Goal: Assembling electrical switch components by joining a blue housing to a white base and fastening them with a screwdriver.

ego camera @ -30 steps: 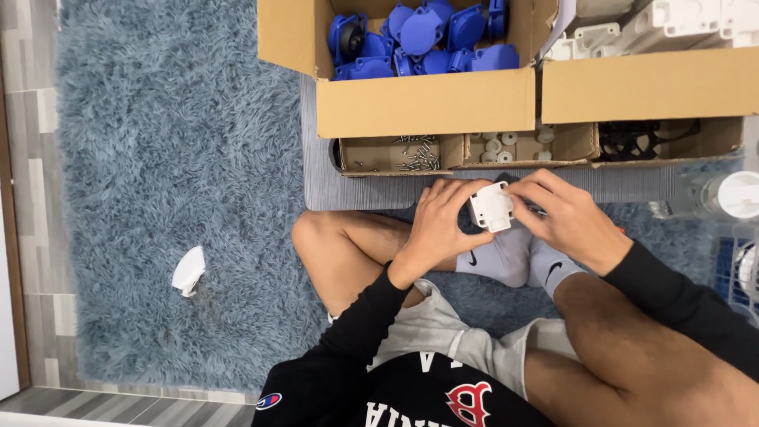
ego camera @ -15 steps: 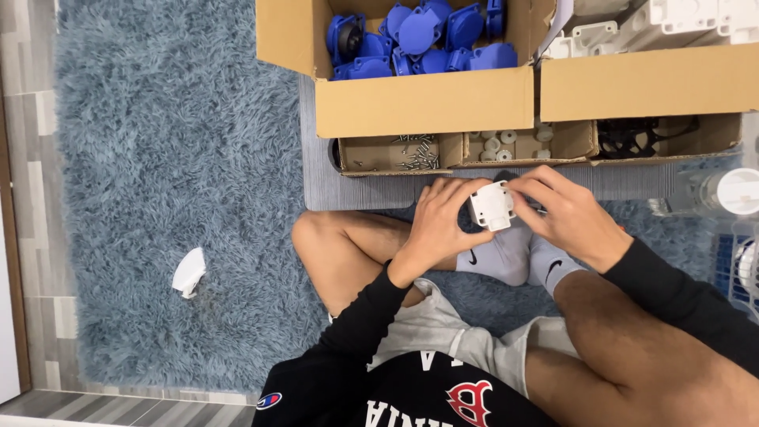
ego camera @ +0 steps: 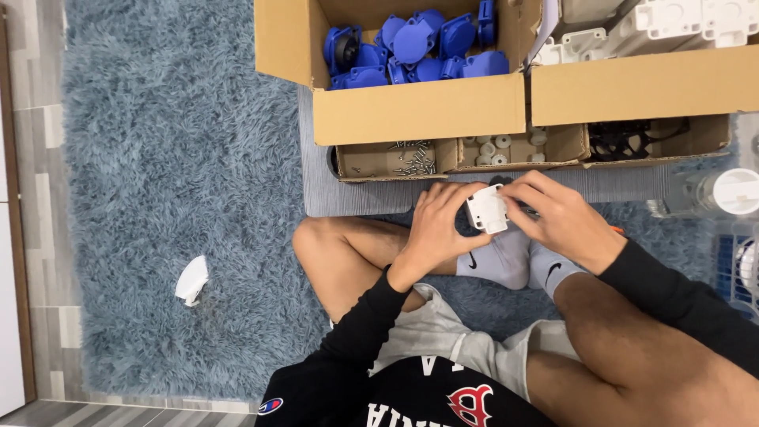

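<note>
- The left hand (ego camera: 439,229) is wrapped around the left side of a small white plastic housing of square shape (ego camera: 487,212), with the fingers curled over its top edge, so it is closed on the piece.
- The right hand (ego camera: 558,217) comes from the other side, and its fingertips press on the right edge of the same housing (both hands hold it together, just above the grey socks (ego camera: 514,259)).
- The housing is in the air over the crossed legs of the seated person, near the front edge of a ribbed grey mat (ego camera: 356,194).
- Just beyond the hands stands a low cardboard tray with compartments (ego camera: 443,158): the left one holds small metal screws (ego camera: 411,158), the middle one small white round parts (ego camera: 494,150), the right one black parts (ego camera: 624,138).
- Behind it is an open cardboard box of blue plastic caps (ego camera: 419,47), and beside this another cardboard box with white plastic parts (ego camera: 656,24).
- Everything lies on a fluffy blue-grey carpet (ego camera: 158,158); well apart, at the left, is a crumpled white scrap (ego camera: 191,280).
</note>
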